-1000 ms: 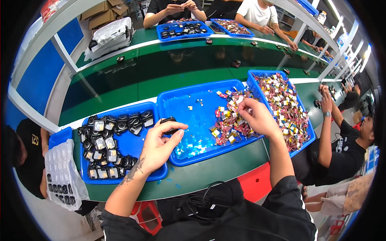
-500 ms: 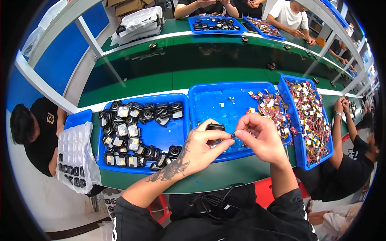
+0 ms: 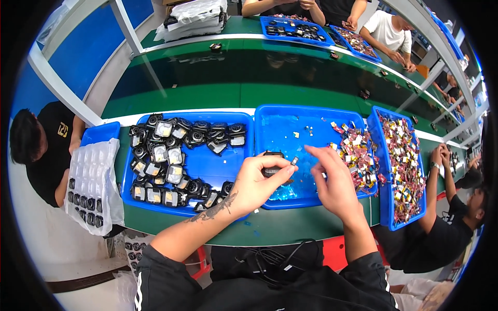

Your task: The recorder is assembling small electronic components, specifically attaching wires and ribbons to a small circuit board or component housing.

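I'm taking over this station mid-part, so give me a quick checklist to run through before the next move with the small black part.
1. Left hand has the small black part pinched in its fingers: ok.
2. Part held over the middle blue tray, so a drop lands inside: ok.
3. Right hand close beside the part, fingers free: ok.
4. Small light piece at the left fingertips seated on the part: cannot tell.
5. Pile of small colourful pieces within the right hand's reach: ok.
6. Left blue tray stocked with black parts: ok.
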`<state>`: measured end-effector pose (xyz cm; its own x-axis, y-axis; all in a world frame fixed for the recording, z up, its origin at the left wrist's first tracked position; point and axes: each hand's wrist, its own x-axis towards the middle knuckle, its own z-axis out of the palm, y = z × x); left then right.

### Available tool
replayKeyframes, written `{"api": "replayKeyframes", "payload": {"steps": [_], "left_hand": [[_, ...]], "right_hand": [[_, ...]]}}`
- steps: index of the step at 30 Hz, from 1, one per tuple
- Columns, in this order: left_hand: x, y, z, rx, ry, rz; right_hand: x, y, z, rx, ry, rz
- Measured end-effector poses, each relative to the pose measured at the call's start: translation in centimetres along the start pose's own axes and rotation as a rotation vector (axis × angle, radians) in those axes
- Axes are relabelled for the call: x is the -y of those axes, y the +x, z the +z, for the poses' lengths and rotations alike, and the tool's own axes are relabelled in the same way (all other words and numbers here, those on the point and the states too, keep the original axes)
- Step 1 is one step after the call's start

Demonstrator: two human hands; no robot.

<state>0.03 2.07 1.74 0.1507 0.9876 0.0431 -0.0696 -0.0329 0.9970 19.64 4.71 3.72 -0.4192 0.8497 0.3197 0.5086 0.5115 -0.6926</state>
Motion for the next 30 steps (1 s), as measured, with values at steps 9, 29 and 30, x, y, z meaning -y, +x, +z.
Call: {"api": "replayKeyframes", "payload": {"steps": [9,29,30], "left_hand": [[0.3,-0.3,-0.1,0.198,-0.264,-0.185],[1.3,-0.1,-0.1,-0.018,-0.208,0.100],[0.6,-0.3,-0.5,0.046,-0.244,0.025]], "right_hand": [[-1.0,0.0,1.7,0.083,0.902,0.086],[2.7,0.5,2.3,-0.119,0.329,0.067],[2.7,0.7,2.5,-0.116,0.328,0.069]]}}
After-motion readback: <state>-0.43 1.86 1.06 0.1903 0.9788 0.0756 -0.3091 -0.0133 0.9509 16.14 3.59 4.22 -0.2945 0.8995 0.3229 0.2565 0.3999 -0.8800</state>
